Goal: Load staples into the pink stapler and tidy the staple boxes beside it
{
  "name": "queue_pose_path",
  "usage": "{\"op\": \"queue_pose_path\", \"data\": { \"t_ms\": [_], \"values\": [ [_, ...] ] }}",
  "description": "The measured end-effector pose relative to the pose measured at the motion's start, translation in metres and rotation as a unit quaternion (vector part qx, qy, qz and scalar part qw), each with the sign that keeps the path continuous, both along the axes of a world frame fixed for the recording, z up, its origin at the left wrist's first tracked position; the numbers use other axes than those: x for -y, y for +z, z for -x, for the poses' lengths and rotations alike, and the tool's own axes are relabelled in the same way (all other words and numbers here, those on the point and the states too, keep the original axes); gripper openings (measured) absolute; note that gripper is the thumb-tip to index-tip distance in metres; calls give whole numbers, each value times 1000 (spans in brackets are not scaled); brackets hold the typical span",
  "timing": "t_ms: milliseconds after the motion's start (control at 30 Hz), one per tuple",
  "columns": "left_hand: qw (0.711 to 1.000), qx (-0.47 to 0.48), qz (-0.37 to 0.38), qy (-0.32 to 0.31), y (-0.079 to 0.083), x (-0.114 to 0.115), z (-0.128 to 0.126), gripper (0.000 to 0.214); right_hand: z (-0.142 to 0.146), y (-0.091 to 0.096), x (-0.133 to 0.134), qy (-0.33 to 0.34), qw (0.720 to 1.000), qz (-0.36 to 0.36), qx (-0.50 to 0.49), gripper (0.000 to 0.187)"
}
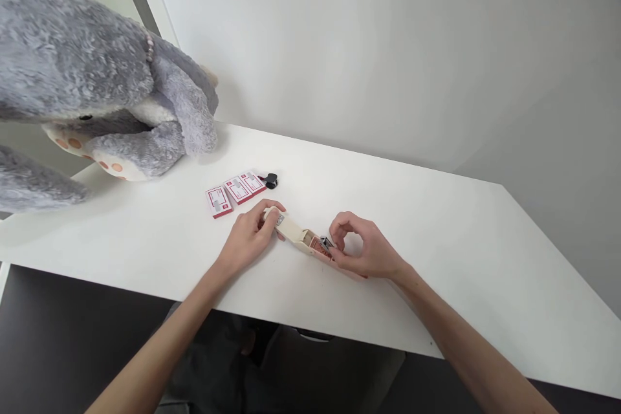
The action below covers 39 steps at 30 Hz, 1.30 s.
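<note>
A beige stapler (295, 234) lies opened out flat on the white table (436, 233). My left hand (250, 236) is closed round its far end, holding it down. My right hand (361, 249) pinches at the stapler's open metal channel, thumb and forefinger together over a small metal piece that is too small to name. Behind the left hand lie three small red-and-white staple boxes (236, 191) in a row, and a small black object (270, 180) sits just right of them.
A big grey plush toy (97, 97) rests on the table's far left corner. A white wall rises directly behind the table. The near table edge runs below my forearms, with dark floor and my legs underneath.
</note>
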<state>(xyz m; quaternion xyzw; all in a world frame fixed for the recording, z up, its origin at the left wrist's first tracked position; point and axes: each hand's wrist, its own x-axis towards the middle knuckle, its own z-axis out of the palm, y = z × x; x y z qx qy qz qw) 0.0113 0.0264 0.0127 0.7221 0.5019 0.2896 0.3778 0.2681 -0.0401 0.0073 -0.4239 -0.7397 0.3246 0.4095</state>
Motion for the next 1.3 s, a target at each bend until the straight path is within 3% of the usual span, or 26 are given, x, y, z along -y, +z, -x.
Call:
{"op": "queue_pose_path", "data": {
  "t_ms": [267,500,867,1067,1300],
  "values": [
    [1000,-10,1,-1,-3,-1,1,39,-8,-7,-5,-34,999,-17,6,21],
    [1000,-12,-1,1,-3,-1,1,40,-12,-1,-6,48,998,-37,-10,21],
    [1000,-2,0,1,-6,-3,2,40,-11,3,-3,62,996,-51,39,32],
    [1000,4,-6,13,-8,-5,2,44,-9,2,-1,57,980,-149,115,28],
    [1000,1,-8,12,-6,-7,0,46,-6,14,3,38,916,-318,244,11]
  ]
}}
